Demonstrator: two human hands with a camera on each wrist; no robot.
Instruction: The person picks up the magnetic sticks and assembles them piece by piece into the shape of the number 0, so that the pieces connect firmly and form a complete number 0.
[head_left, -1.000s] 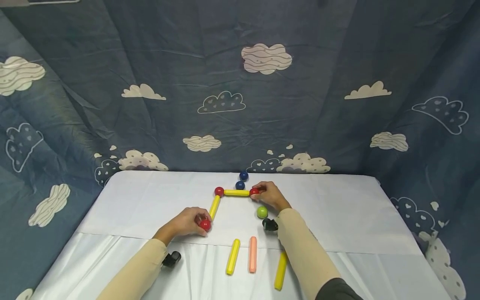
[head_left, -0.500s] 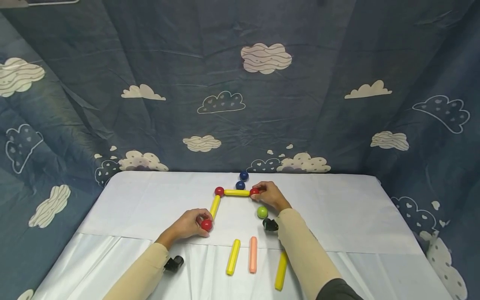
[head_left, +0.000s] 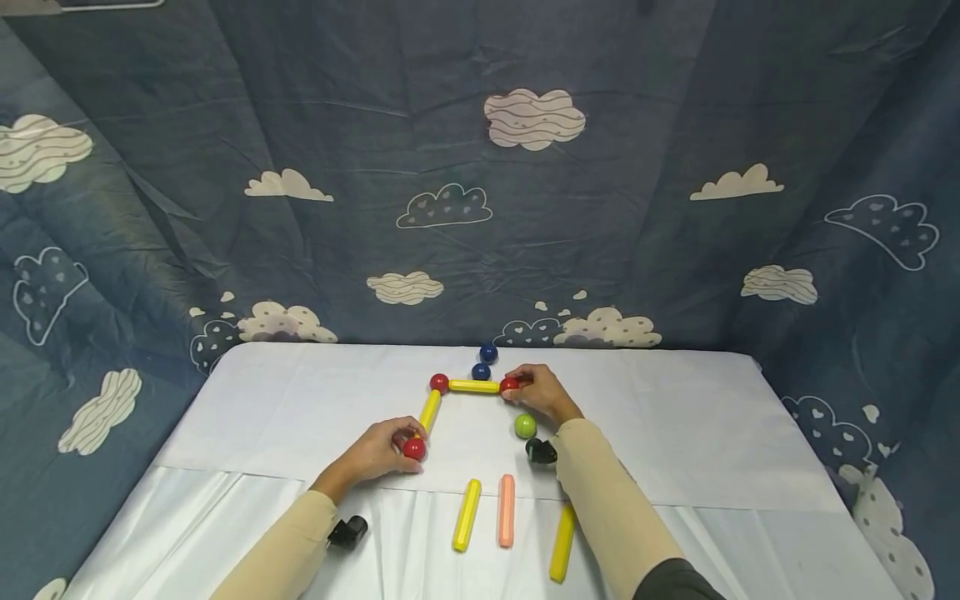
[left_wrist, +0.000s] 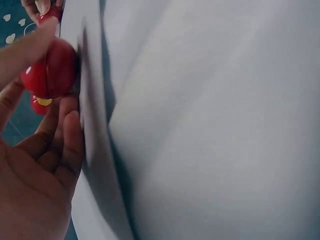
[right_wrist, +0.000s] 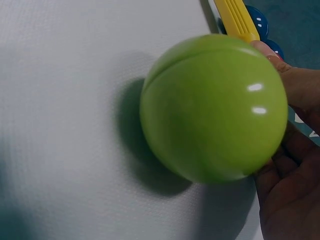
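Note:
On the white cloth, a yellow stick (head_left: 474,387) joins a red ball (head_left: 439,383) at its left end to another red ball (head_left: 509,386) at its right end. My right hand (head_left: 542,392) pinches that right ball. A second yellow stick (head_left: 430,411) slants from the left corner ball toward a third red ball (head_left: 414,449). My left hand (head_left: 378,450) grips this near ball between thumb and fingers; in the left wrist view the red ball (left_wrist: 52,70) sits in the fingertips. Whether it touches the stick cannot be made out. A green ball (head_left: 525,427) lies below my right hand.
Two blue balls (head_left: 483,363) lie behind the far stick. Nearer the front are a loose yellow stick (head_left: 467,515), a pink stick (head_left: 506,511) and another yellow stick (head_left: 562,543) beside the right sleeve. A dark cloud-print curtain (head_left: 450,150) hangs behind the table.
My left hand has shifted slightly right with the red ball in its fingers. The right hand holds its ball in the same place.

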